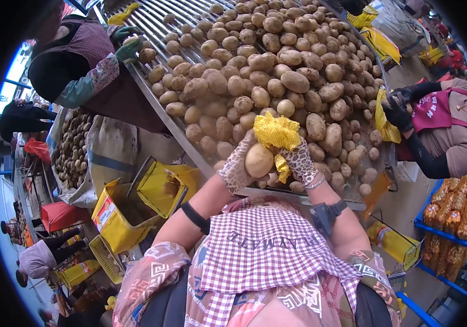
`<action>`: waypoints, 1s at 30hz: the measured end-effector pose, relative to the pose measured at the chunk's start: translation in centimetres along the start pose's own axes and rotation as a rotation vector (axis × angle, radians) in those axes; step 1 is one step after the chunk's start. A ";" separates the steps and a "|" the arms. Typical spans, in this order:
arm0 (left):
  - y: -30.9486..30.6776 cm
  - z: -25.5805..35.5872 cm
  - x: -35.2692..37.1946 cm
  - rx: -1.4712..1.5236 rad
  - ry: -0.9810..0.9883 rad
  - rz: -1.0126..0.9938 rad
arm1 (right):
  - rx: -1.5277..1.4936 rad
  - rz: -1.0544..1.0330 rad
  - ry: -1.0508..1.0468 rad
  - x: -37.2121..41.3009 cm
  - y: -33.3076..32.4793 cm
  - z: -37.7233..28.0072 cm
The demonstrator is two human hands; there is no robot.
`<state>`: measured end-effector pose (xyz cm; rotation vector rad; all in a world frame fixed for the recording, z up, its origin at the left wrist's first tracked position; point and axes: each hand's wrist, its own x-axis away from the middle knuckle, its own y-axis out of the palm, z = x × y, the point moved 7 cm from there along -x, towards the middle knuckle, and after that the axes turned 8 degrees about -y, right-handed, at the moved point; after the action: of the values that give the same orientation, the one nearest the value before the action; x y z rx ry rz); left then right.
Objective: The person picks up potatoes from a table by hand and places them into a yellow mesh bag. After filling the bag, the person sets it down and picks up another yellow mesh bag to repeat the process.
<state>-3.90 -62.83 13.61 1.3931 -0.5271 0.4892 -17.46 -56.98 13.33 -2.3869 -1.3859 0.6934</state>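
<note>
My left hand [238,165], in a leopard-print glove, is closed around a large pale potato [259,160]. In the same kind of glove, my right hand [301,164] grips a crumpled yellow bag [277,131] that looks like netting. The bag's bunched upper part rests above the potato, and a loose end [282,169] hangs between my hands. Both hands are over the near edge of a slatted metal table [163,111] heaped with potatoes [294,82] of mixed sizes. Some fingers are hidden behind the bag and the potato.
Yellow baskets [121,212] stand on the floor at left, near a large sack [72,147] of potatoes. One co-worker's gloved hand [130,46] is at the table's left edge; another's dark-gloved hands [397,111] hold yellow material at right. A blue rack [451,243] carries filled net bags.
</note>
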 end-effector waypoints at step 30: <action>-14.8 7.4 13.0 -1.739 0.477 1.365 | -0.838 0.984 0.677 23.1 -15.0 13.6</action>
<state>14.96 -71.65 10.76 -0.8975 -1.0435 0.9836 -26.09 -29.34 3.07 -3.4061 -0.1165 -0.6877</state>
